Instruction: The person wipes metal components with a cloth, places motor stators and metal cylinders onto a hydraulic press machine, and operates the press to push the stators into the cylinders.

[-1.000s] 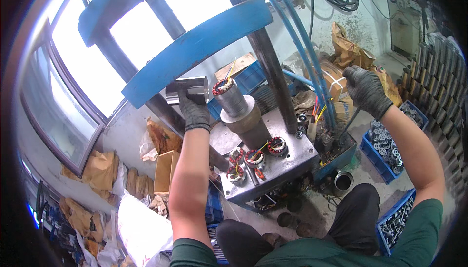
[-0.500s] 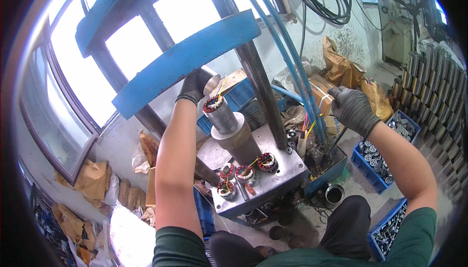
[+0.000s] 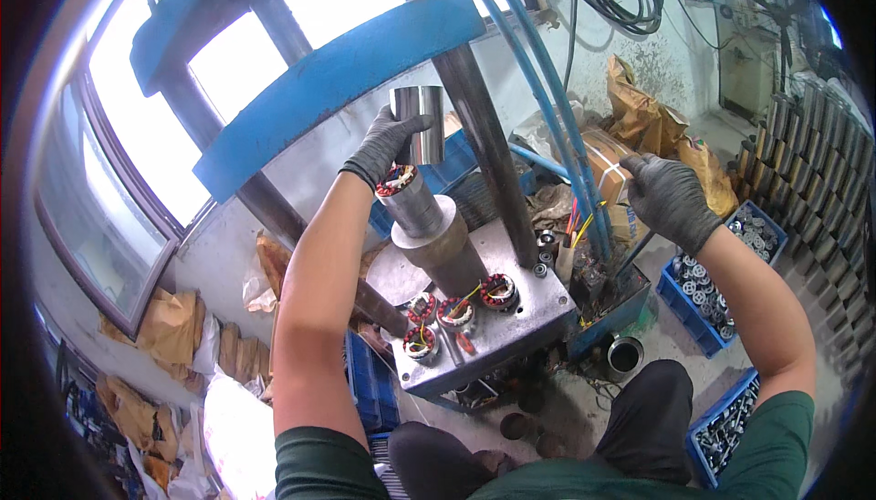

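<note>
My left hand (image 3: 391, 142), in a dark glove, grips a shiny metal cylinder (image 3: 427, 126), upright with its lower end above a wound stator core (image 3: 412, 208). That core, with red windings and coloured leads on top, sits on a round metal post (image 3: 447, 258) of a blue press. My gloved right hand (image 3: 672, 201) is closed at the upper end of a dark lever (image 3: 637, 252) beside the blue pipes; the fingers hide the grip. Several wound rings, including one with red and white windings (image 3: 498, 292), rest on the steel press table (image 3: 538, 304).
The blue press plate (image 3: 342, 76) spans overhead, with a dark column (image 3: 484, 144) right of the post. Blue crates of metal parts (image 3: 703, 308) stand on the floor at right. Metal cylinders (image 3: 803, 181) are stacked at far right. A metal ring (image 3: 625, 354) lies near my knee.
My left hand has brought the cylinder out from under the press plate, turning it from tilted to upright over the core. The plate appears slightly higher. My right hand stays by the lever.
</note>
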A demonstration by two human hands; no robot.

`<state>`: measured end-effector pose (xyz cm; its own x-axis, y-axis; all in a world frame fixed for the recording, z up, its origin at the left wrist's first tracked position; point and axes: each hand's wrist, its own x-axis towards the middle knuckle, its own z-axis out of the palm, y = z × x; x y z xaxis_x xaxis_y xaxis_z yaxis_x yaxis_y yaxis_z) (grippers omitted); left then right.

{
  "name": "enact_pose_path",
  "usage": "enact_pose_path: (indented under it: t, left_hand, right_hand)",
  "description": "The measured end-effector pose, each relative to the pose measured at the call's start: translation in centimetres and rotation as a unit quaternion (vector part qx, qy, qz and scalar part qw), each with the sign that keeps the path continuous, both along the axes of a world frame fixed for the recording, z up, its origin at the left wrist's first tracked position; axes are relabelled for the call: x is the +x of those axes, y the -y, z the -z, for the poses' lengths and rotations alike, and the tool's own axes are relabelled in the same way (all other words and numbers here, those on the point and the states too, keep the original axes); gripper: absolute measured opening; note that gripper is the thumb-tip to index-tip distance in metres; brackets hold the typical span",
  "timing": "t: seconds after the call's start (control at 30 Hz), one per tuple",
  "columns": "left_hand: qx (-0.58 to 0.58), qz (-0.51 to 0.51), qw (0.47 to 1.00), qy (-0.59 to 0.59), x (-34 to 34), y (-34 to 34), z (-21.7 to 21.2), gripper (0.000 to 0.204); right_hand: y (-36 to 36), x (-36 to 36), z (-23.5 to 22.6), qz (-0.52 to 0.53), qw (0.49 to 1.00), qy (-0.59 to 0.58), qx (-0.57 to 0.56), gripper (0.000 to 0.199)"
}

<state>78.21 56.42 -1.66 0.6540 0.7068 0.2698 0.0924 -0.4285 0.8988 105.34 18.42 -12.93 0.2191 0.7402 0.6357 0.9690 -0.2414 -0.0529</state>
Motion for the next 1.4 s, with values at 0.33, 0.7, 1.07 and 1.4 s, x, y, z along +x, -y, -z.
enact_pose_path:
  t: [0.33, 0.7, 1.07, 1.4]
  left_hand:
    - [0.079, -0.059, 0.987, 0.130, -3.3, 2.2, 1.3, 0.080]
    - [0.116, -0.066, 0.967, 0.217, -4.8, 1.8, 2.5, 0.070]
    - [0.101, -0.051, 0.992, 0.063, -2.4, 2.5, 0.3, 0.085]
    - [0.129, -0.129, 0.978, 0.098, -5.0, 3.4, 2.1, 0.090]
  right_hand:
    - [3.8, -1.5, 0.8, -0.012, 0.999, -0.007, -0.029, 0.032]
    - [9.8, -3.7, 2.4, -0.003, 0.998, -0.035, -0.051, 0.036]
    - [11.3, -4.5, 2.9, 0.014, 0.998, -0.041, -0.047, 0.031]
    - [12.1, -3.5, 3.7, 0.012, 0.996, -0.061, -0.066, 0.029]
